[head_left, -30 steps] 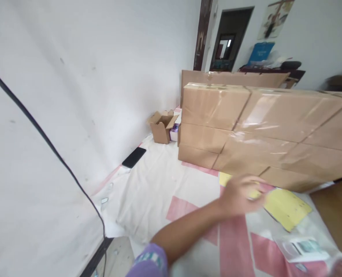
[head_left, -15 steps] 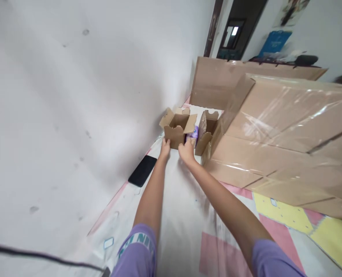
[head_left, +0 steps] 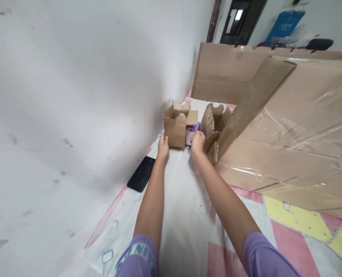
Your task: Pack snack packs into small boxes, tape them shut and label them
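Note:
A small cardboard box [head_left: 175,134] with raised top flaps stands near the wall. My left hand [head_left: 163,146] grips its lower left side, thumb on the front corner and the other fingers mostly hidden. Against the box's right side is a purple and white packet [head_left: 190,134], partly covered by a flap. Closed at the packet's right edge is my right hand [head_left: 198,141], its fingertips curled in toward it. A second small open cardboard box [head_left: 212,123] stands just to the right of that hand.
A large taped cardboard piece [head_left: 292,138] leans on the right, with another cardboard panel [head_left: 220,73] behind. The white wall [head_left: 87,96] borders the left. A black phone [head_left: 141,174] lies by it on the patterned sheet [head_left: 185,215].
My right hand has moved from the box's front corner to the packet's right side. The box's left flap stands more upright. The camera view has shifted slightly.

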`<state>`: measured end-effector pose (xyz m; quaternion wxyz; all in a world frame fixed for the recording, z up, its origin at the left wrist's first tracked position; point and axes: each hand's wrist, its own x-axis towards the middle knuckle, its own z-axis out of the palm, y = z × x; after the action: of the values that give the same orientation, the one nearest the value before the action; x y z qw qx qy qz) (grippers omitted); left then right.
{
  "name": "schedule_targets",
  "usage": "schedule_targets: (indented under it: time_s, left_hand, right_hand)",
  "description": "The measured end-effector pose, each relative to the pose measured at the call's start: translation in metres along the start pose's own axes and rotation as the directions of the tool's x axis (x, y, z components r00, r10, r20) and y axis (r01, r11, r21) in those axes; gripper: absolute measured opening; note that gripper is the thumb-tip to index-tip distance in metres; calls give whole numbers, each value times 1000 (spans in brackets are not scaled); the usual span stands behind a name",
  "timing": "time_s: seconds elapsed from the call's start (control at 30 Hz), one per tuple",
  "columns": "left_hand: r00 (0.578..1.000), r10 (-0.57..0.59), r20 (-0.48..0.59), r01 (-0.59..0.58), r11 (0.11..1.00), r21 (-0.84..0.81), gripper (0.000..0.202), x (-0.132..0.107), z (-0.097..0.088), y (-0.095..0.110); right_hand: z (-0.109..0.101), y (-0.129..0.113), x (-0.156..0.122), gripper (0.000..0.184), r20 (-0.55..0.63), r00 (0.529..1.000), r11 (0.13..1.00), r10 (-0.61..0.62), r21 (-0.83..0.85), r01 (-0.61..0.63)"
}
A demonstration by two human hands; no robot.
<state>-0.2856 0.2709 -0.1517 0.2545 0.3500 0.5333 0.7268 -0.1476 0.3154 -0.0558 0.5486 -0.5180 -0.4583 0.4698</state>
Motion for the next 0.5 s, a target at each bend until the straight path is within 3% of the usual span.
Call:
schedule_targets:
  time_s: [0.1,0.2,0.27,0.33,0.43,0.5]
  left_hand:
    - [998,12,-57,-13,1000,-23,43,-10,-12,20]
    - [995,32,-98,-36,998,-42,46,-31,-37,50]
    - [993,43,-111,-46,999,-28,46,-53,-60,72]
    - [991,62,-116,-60,998,17,45,-81,-85,94]
    - [983,138,-120,-122,984,131,45,-134,-112,120]
    - [968,222,-119,-191,955,228,48,-171,-116,133]
  right_hand:
    - [-6,-31,-23,23,66,998,993,-5,116,-2]
    - [-27,-70,-58,18,252,967,956,-31,290,-45]
    - [-47,-91,-86,18,412,911,918,-28,372,-140]
    - [-71,-102,-117,22,566,824,886,-1,382,-262]
    - [-110,-97,-166,27,727,687,843,12,362,-397]
    - [-138,-83,-203,29,768,640,828,25,343,-444]
